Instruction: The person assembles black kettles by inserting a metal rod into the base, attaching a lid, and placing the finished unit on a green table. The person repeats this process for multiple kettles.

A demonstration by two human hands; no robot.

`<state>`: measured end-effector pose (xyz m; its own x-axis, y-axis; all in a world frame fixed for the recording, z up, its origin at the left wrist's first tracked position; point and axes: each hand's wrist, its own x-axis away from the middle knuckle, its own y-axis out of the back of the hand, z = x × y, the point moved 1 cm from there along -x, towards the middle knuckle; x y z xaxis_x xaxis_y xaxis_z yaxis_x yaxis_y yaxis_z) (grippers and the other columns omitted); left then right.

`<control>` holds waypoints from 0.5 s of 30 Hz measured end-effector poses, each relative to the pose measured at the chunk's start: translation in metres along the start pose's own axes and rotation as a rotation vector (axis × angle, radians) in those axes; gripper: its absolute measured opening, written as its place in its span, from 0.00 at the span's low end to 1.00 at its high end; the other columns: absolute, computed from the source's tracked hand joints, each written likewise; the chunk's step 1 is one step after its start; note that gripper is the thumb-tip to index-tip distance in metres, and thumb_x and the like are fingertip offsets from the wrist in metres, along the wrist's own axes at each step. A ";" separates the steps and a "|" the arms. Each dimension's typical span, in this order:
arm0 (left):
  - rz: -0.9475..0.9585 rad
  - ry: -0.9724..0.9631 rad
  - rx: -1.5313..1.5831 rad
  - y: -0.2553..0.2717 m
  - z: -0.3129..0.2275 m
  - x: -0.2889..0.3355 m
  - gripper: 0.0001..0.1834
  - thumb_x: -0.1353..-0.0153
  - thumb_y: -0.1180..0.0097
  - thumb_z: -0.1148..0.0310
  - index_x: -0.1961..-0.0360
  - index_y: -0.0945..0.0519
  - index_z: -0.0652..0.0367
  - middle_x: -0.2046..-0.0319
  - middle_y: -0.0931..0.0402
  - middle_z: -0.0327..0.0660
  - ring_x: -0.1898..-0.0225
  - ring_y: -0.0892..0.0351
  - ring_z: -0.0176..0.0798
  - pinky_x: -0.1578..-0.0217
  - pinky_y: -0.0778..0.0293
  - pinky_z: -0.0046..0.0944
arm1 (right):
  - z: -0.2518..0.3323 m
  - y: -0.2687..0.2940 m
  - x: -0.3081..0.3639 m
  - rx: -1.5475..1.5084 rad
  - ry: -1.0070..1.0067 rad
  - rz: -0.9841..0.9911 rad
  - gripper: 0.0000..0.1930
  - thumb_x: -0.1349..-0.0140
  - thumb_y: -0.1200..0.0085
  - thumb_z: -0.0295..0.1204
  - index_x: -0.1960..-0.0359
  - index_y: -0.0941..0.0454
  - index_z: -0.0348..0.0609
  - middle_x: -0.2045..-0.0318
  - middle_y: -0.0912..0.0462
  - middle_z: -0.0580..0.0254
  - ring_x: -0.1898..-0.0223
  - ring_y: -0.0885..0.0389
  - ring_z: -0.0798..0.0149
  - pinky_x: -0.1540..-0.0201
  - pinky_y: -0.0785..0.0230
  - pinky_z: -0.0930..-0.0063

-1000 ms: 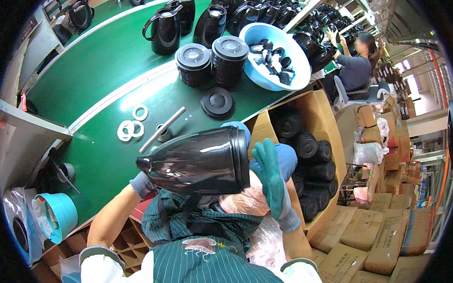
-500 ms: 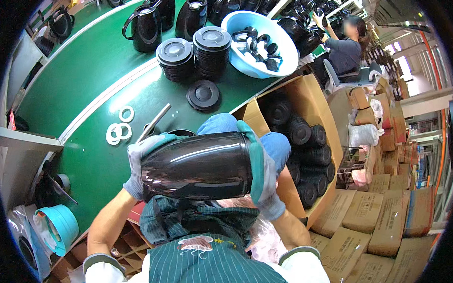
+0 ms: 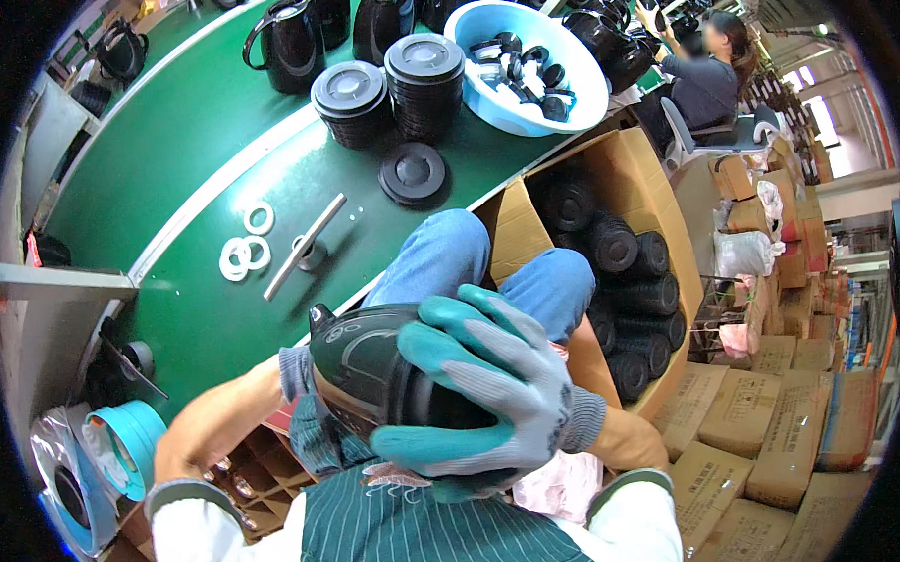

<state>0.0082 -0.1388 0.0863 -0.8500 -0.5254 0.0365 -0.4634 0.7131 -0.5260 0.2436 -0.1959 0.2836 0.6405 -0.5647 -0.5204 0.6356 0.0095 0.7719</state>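
A glossy black jug lies tilted above my lap, its broad end toward my chest. My right hand, in a grey and teal glove, is spread and curved over that end, covering most of it. Of my left hand, little more than the grey glove cuff shows beside the jug; it reaches beneath, its fingers mostly hidden. On the green table past the jug, a metal bar rests across a small round piece. White rings lie close by, and a black disc lies flat farther right.
Two stacks of black discs stand by a light blue basin of small black and white parts. An open carton on my right holds black disc stacks. Black jugs line the back. A person sits far right.
The jug has turned from lying crosswise to pointing its broad end toward me. My right hand has moved from its right end to over that end; my left has slipped beneath.
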 end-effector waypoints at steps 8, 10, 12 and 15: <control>-0.476 -0.822 -1.403 -0.006 -0.076 -0.007 0.20 0.48 0.30 0.64 0.53 0.12 0.58 0.56 0.13 0.48 0.54 0.12 0.47 0.45 0.20 0.55 | -0.086 -0.061 0.079 -0.981 -1.056 -0.285 0.27 0.20 0.57 0.41 0.27 0.37 0.36 0.34 0.27 0.52 0.39 0.21 0.60 0.34 0.30 0.66; -0.165 -0.832 -1.718 -0.013 -0.093 -0.003 0.19 0.50 0.30 0.63 0.56 0.11 0.55 0.59 0.13 0.46 0.55 0.12 0.48 0.44 0.21 0.57 | -0.104 -0.082 0.112 -1.125 -1.323 -0.205 0.29 0.21 0.54 0.43 0.27 0.39 0.36 0.33 0.28 0.50 0.38 0.23 0.57 0.35 0.30 0.64; -0.429 -0.578 -1.415 -0.004 -0.090 0.001 0.15 0.44 0.33 0.68 0.55 0.12 0.61 0.56 0.12 0.46 0.56 0.11 0.46 0.42 0.21 0.49 | -0.090 -0.082 0.128 -1.301 -1.495 -0.204 0.36 0.23 0.52 0.45 0.23 0.47 0.36 0.28 0.35 0.46 0.33 0.27 0.52 0.33 0.32 0.62; -0.625 -0.141 -0.715 0.026 -0.064 0.012 0.15 0.37 0.42 0.75 0.50 0.14 0.67 0.56 0.13 0.42 0.58 0.15 0.34 0.49 0.19 0.36 | -0.087 -0.076 0.125 -0.902 -0.917 0.079 0.49 0.28 0.51 0.56 0.20 0.62 0.37 0.21 0.53 0.43 0.23 0.43 0.47 0.24 0.48 0.55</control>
<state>-0.0302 -0.0963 0.1273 -0.3811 -0.9245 0.0074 -0.9055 0.3748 0.1989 0.3131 -0.1953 0.1276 0.3896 -0.8912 0.2325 0.9049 0.4174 0.0836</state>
